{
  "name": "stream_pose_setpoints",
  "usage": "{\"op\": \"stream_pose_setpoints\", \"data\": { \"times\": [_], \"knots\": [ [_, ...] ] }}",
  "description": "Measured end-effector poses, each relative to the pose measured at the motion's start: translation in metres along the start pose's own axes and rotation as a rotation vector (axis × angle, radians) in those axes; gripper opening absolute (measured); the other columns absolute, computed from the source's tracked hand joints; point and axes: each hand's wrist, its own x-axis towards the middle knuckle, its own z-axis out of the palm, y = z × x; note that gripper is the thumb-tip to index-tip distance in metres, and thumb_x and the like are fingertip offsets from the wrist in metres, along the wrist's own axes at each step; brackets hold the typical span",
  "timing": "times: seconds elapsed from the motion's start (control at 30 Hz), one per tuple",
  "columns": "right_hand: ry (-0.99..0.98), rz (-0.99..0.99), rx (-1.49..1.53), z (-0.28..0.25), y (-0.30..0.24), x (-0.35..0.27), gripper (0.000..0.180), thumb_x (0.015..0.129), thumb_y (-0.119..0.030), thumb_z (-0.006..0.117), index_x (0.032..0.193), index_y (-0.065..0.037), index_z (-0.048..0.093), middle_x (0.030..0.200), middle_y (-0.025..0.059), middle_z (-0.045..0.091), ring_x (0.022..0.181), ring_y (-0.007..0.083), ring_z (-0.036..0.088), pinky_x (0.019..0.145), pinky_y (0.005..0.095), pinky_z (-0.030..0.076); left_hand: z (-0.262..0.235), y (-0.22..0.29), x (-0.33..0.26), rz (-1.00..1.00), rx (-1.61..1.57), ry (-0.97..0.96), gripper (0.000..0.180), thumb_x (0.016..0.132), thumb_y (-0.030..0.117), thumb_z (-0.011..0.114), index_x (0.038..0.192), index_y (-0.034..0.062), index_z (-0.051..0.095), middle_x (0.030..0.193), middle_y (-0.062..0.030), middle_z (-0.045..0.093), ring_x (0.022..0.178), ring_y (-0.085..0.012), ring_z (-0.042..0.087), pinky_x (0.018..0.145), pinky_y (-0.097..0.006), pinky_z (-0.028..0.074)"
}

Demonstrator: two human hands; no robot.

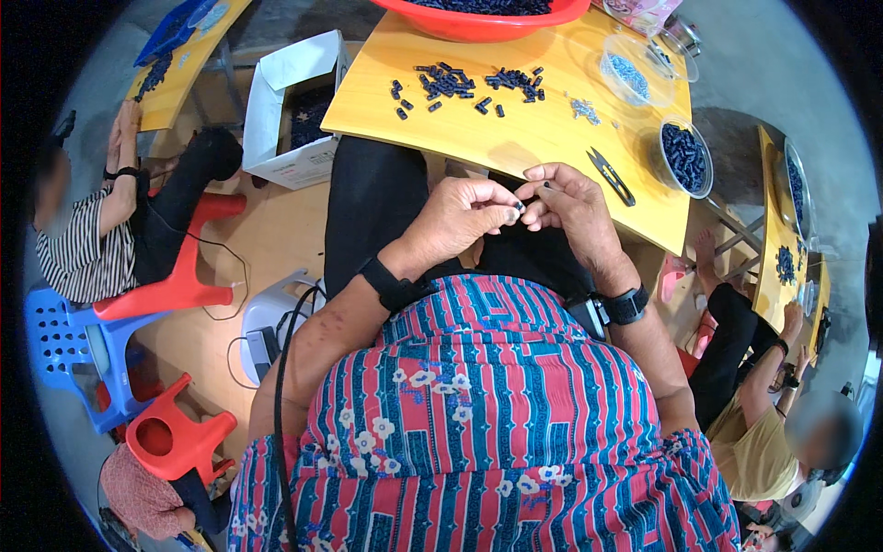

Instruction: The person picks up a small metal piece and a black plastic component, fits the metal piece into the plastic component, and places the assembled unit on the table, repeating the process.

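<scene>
Both hands meet above my lap, at the near edge of the yellow table (589, 198). My left hand (464, 219) is closed, thumb and forefinger pinching a tiny pale-blue and dark piece (521, 208), whose kind is too small to tell. My right hand (578, 213) is closed too, its fingertips against the same spot; a small black part (547, 185) shows between its fingers. Nearest to the right hand on the table lie black thread snips (612, 177). Loose short black cylindrical parts (446, 85) are scattered farther off, beside another small group of them (515, 85).
A red basin (487, 26) of black parts stands at the far edge. On the right are a bowl of black parts (706, 179), a clear tub with light-blue pieces (609, 64) and a small loose pile (585, 111). A white box (294, 170) stands left; people sit on both sides.
</scene>
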Motion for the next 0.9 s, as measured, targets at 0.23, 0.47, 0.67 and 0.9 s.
{"op": "stream_pose_setpoints", "data": {
  "times": [0.23,0.47,0.67,0.9],
  "knots": [
    [-0.050,-0.072,0.003,-0.003,0.006,0.001,0.016,0.095,-0.002,0.052,0.105,-0.003,0.065,0.093,0.0052,0.069,0.070,0.0087,0.060,0.066,0.0225,0.051,0.004,-0.003,-0.003,-0.058,0.110,-0.030,0.015,0.091,0.009,0.066,0.102,-0.0006,0.069,0.089,-0.0027,0.069,0.082,-0.0078,0.064,0.074,-0.024,0.053],
    [-0.042,-0.048,0.001,-0.004,0.011,0.002,0.014,0.095,-0.005,0.055,0.105,-0.004,0.064,0.093,0.0044,0.069,0.069,0.0066,0.058,0.064,0.0206,0.048,0.011,-0.007,-0.004,-0.045,0.080,-0.037,0.013,0.089,0.008,0.069,0.098,-0.0003,0.071,0.083,-0.0025,0.069,0.077,-0.0069,0.061,0.069,-0.023,0.051],
    [-0.032,-0.044,-0.009,-0.004,0.011,0.001,0.015,0.095,-0.005,0.054,0.105,-0.004,0.065,0.093,0.0042,0.070,0.069,0.0064,0.057,0.065,0.0206,0.047,0.010,-0.007,-0.004,-0.033,0.111,-0.057,0.014,0.088,0.009,0.069,0.098,-0.0004,0.072,0.084,-0.0036,0.069,0.078,-0.0078,0.062,0.071,-0.024,0.051],
    [-0.004,-0.088,-0.064,-0.001,0.013,0.002,0.019,0.094,-0.006,0.055,0.104,-0.005,0.070,0.093,0.0018,0.071,0.072,0.0051,0.058,0.067,0.0207,0.049,0.007,-0.012,-0.005,-0.050,0.125,-0.099,0.016,0.088,0.007,0.067,0.101,-0.0019,0.070,0.093,-0.0063,0.071,0.088,-0.0111,0.066,0.081,-0.027,0.053]
  ]
}}
